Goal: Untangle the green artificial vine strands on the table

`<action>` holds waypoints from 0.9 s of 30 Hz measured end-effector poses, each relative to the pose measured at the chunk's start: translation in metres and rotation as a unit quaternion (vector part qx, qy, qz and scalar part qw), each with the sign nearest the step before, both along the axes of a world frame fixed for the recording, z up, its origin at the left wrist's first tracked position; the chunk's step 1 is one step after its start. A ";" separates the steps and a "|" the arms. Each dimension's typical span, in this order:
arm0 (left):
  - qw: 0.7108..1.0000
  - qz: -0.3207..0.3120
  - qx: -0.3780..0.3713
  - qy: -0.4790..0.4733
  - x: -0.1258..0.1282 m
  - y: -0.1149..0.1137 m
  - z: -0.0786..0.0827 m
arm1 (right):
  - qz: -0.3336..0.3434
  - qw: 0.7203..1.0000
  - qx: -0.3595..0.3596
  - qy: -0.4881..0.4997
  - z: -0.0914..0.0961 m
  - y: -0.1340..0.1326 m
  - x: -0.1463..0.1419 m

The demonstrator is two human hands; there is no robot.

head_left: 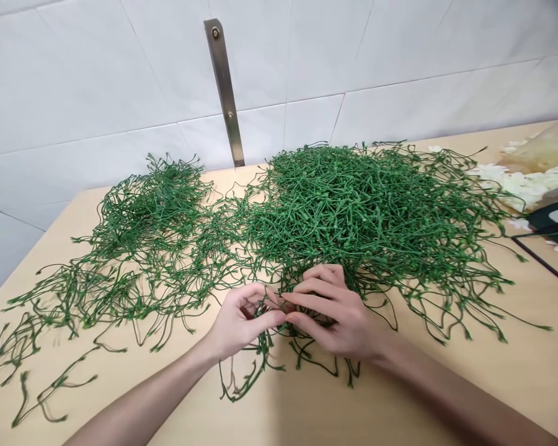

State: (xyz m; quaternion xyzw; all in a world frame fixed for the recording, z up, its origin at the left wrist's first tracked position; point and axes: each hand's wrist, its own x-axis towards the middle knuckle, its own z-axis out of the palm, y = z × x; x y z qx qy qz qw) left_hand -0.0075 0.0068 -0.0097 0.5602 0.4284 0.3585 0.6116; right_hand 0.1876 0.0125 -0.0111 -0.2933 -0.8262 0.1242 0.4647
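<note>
Fingers [314,301] of the left hand [235,325] and the right hand [341,316] curl inward, closed in a pinch on a few thin green stems [263,353], the two thumb tips almost meeting; just which pads bear on which strand is partly hidden. Behind stands a white tiled wall [97,74], with a pale wood-grain tabletop [242,427] running up to it. The large heap of forked artificial stems [344,210] sits straight ahead, just beyond the right hand, probably placed there so that strands can be reached without stretching. A smaller heap [144,204] lies beyond the left hand, linked to the big one by loosely scattered strands; the spacing may serve to tell the two apart, though that is a guess. A metal strip [223,87] is bolted to the wall, and white petals [521,186] lie at the far right. Smallest are the pinched stems: they pass between the fingertips, with forked ends drooping below the left hand. Such slender pieces likely call for a fingertip hold from both sides rather than a fist.
</note>
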 end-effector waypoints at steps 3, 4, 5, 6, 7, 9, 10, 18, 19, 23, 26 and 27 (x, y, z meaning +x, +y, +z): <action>1.000 0.008 -0.005 -0.010 0.001 0.001 0.001 | 0.027 1.000 -0.010 0.006 0.000 0.001 0.002; 1.000 0.015 -0.010 -0.009 0.001 0.001 0.001 | 0.038 0.999 -0.012 0.008 0.000 0.002 0.003; 1.000 0.023 -0.016 -0.008 0.001 0.001 0.001 | 0.049 0.999 -0.015 0.009 -0.001 0.002 0.004; 0.999 0.032 -0.021 -0.005 0.001 0.001 0.001 | 0.059 0.998 -0.018 0.008 -0.001 0.002 0.004; 0.999 0.040 -0.025 -0.003 0.001 0.001 0.000 | 0.067 0.998 -0.020 0.007 -0.001 0.003 0.004; 0.998 0.046 -0.029 -0.004 0.001 0.001 -0.002 | 0.069 0.997 -0.022 -0.002 -0.003 0.002 0.002; 0.999 0.043 -0.031 -0.007 0.001 0.001 -0.003 | 0.065 0.998 -0.023 -0.007 -0.003 0.002 0.002; 0.998 0.022 0.054 -0.009 -0.002 0.003 -0.006 | 0.051 0.999 -0.007 0.000 -0.006 0.000 -0.002; 0.998 0.025 0.060 -0.009 -0.002 0.003 -0.006 | 0.046 0.999 -0.005 0.008 -0.005 0.000 -0.002; 0.998 0.056 0.009 -0.030 0.000 0.001 -0.006 | 0.034 0.998 0.019 0.053 -0.002 0.000 -0.002; 0.997 0.057 -0.007 -0.060 0.001 -0.001 -0.007 | 0.022 0.998 0.031 0.056 -0.002 0.000 -0.002; 0.996 0.057 -0.004 -0.068 0.001 -0.001 -0.008 | 0.011 0.998 0.035 0.052 -0.002 0.000 -0.002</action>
